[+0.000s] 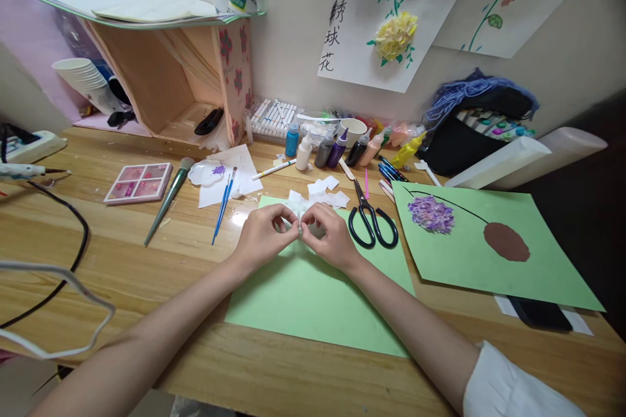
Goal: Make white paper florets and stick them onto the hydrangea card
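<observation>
My left hand [264, 231] and my right hand [330, 234] meet fingertip to fingertip over the far end of a green paper sheet [313, 300]. Both pinch one small piece of white tissue paper [299, 224] between them. More white tissue scraps [325, 194] lie just beyond my fingers. Black scissors [372, 221] rest shut on the wooden desk right of my right hand.
A second green sheet [493, 254] with a purple paper flower lies at right. Paint bottles [337, 146], two blue brushes [223, 203], a large green brush [169, 199], a pink palette [138, 182] and a glue gun with cords [29, 171] sit around. A phone [538, 313] lies at right front.
</observation>
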### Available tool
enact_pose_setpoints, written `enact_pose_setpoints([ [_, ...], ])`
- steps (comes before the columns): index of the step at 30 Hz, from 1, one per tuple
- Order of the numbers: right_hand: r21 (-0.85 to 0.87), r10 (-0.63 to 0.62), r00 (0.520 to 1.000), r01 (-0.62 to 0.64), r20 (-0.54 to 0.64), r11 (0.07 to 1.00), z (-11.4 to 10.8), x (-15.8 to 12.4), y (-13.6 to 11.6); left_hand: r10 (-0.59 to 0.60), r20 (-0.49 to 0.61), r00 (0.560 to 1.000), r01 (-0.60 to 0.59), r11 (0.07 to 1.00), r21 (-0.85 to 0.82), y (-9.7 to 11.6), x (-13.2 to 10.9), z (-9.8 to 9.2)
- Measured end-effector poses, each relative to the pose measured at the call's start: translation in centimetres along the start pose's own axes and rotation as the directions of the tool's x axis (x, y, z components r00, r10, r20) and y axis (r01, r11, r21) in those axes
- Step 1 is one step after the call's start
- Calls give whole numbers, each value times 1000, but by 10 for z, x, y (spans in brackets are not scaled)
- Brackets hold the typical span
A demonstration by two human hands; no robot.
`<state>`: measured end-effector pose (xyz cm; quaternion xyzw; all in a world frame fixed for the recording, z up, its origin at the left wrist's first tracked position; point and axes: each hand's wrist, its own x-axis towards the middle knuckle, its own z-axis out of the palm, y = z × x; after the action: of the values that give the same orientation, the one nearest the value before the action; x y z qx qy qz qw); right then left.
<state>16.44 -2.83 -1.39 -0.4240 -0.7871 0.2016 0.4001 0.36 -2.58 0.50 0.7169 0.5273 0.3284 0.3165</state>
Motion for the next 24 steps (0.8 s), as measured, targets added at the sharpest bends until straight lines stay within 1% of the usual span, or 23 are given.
enact_pose_setpoints([
  [3, -2, 6, 1000, -6, -9, 1000, 0, 0, 0, -27, 8, 1000, 27, 1000, -11, 0, 1, 0],
  [11, -20, -5, 1000, 6, 3, 1000, 0, 0, 0, -29, 34, 999, 31, 999, -38, 1, 0, 0],
  [24, -20, 15, 1000, -15, -19, 1000, 0, 0, -1, -36, 24, 999, 37, 999, -35, 1, 1, -1],
])
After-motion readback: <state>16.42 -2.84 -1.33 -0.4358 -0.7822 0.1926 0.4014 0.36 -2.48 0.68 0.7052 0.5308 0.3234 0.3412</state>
